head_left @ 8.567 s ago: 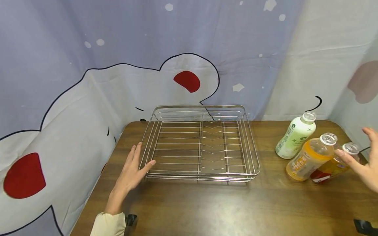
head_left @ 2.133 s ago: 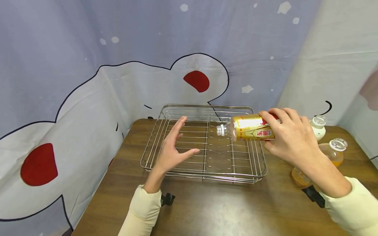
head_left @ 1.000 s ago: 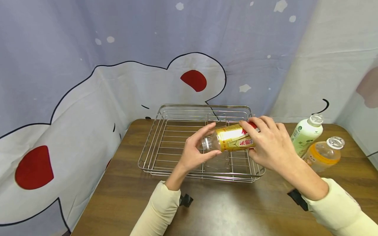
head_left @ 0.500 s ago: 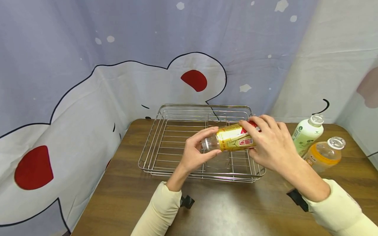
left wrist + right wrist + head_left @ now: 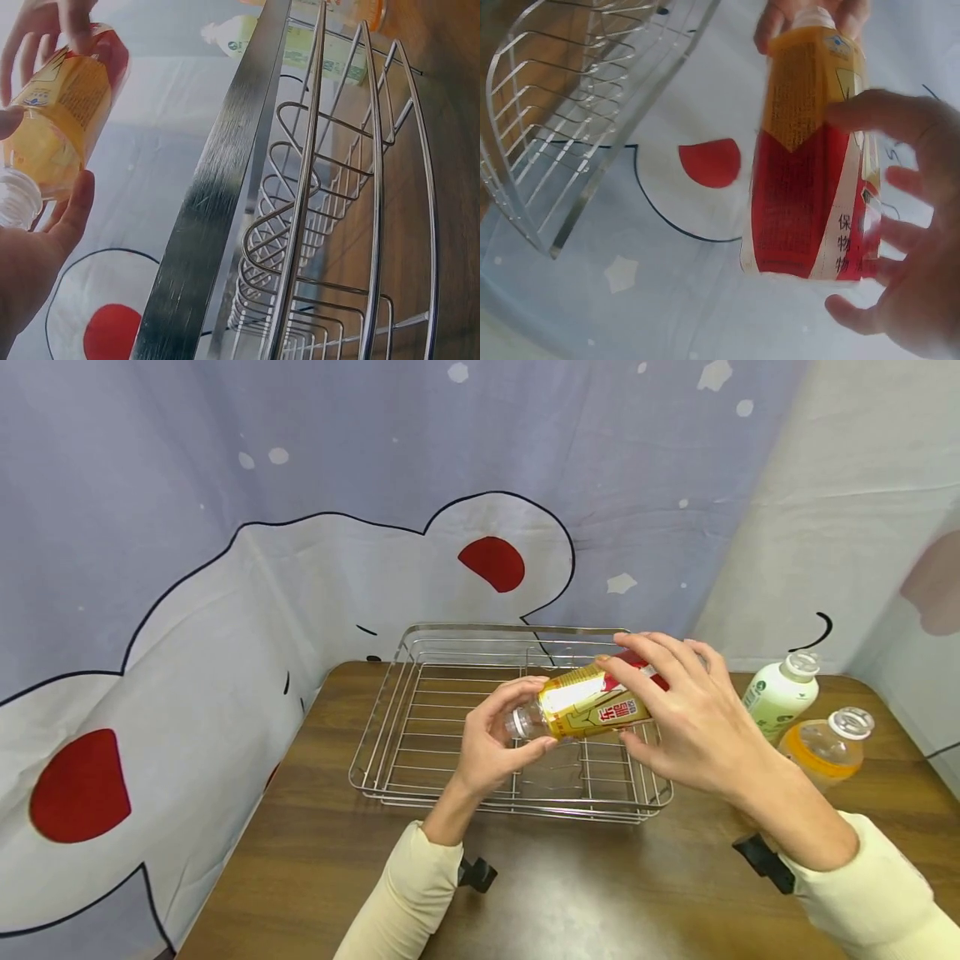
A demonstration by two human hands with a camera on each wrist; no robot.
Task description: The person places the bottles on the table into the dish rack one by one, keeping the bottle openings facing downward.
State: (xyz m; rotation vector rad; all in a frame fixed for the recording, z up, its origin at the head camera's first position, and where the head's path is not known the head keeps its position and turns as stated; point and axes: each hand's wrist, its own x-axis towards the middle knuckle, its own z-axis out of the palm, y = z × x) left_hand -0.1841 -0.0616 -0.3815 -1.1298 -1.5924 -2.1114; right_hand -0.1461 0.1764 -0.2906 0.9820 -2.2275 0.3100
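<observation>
A wire rack (image 5: 225, 157) stood on the wooden bench (image 5: 300, 860). The left hand (image 5: 486, 745) gripped the clear neck end of a yellow-and-red bottle (image 5: 592, 706) between thumb and fingers. That bottle was tilted, raised over the rack, its neck toward the left. The right hand (image 5: 693, 718) had a wide grip, fingers spread loosely about the red end. Farther right, a green bottle (image 5: 780, 697) stood just beside an orange bottle (image 5: 821, 750).
</observation>
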